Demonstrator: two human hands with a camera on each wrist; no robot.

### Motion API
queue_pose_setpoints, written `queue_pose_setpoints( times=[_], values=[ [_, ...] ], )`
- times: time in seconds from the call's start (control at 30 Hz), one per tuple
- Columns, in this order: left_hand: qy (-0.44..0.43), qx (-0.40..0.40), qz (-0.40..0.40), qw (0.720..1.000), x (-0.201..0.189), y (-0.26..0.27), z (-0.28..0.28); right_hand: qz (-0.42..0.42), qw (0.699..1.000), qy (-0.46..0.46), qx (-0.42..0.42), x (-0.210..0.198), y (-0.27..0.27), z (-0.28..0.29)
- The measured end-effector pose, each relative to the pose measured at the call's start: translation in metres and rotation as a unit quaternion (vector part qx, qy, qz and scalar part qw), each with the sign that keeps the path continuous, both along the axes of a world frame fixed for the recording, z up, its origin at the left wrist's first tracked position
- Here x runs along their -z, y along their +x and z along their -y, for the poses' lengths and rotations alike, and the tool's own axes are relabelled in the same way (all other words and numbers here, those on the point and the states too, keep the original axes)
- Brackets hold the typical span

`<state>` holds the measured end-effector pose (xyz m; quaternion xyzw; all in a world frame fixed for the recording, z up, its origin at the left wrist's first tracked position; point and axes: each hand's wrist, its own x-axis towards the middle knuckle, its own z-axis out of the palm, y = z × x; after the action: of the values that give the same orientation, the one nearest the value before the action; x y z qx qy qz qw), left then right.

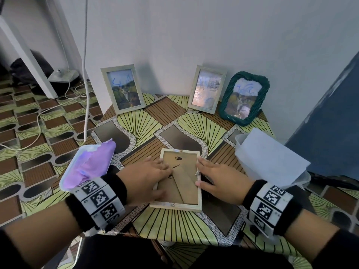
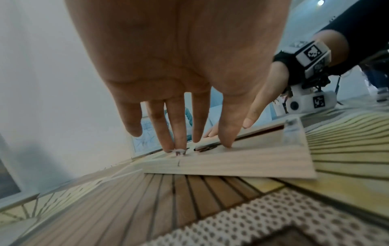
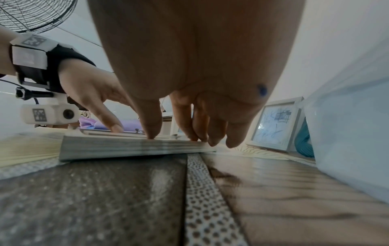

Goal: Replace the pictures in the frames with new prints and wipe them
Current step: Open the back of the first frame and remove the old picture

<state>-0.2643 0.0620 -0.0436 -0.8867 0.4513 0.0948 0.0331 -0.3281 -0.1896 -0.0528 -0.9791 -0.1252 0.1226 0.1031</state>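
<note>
A pale wooden picture frame point(image 1: 177, 207) lies face down at the table's middle, brown backing board point(image 1: 184, 183) up. My left hand point(image 1: 159, 179) lies flat over its left side, straight fingertips point(image 2: 179, 149) pressing on the backing near a small clip. My right hand point(image 1: 203, 172) sits at the frame's right rim point(image 3: 130, 148), its fingertips point(image 3: 151, 133) touching the rim beside a small white clip point(image 1: 197, 173). Three frames stand against the wall: a pale one point(image 1: 123, 89) on the left, a pale one point(image 1: 206, 89) in the middle, a green rope one point(image 1: 243, 98) on the right. All three show scribbled pictures.
A white tray with a purple cloth point(image 1: 91, 166) sits at the table's left edge. A translucent white tub point(image 1: 242, 158) with white paper sheets point(image 1: 272, 158) stands on the right. White cables point(image 1: 85, 94) hang and trail over the floor on the left.
</note>
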Motion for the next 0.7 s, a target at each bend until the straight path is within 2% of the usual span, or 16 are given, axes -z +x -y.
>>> queue_pose_setpoints(
  times=[0.1, 0.2, 0.33, 0.5, 0.7],
  values=[
    [-0.021, 0.019, 0.068, 0.997, -0.007, 0.004, 0.012, -0.004, 1.000, -0.002, -0.005, 0.000, 0.001, 0.001],
    [0.009, 0.024, 0.082, 0.996, -0.006, 0.010, 0.023, -0.008, 1.000, -0.003, -0.007, 0.001, 0.001, 0.002],
    [0.023, 0.043, 0.040, 0.998, -0.001, 0.015, 0.030, -0.019, 1.000, -0.003, -0.008, 0.003, 0.002, 0.003],
    [0.001, 0.056, 0.010, 0.998, 0.003, 0.015, 0.023, -0.020, 1.000, 0.000, -0.015, 0.004, 0.001, 0.006],
    [0.005, 0.087, 0.052, 0.995, 0.014, 0.012, 0.020, -0.030, 0.999, 0.009, -0.018, 0.003, 0.000, 0.005]
  ],
)
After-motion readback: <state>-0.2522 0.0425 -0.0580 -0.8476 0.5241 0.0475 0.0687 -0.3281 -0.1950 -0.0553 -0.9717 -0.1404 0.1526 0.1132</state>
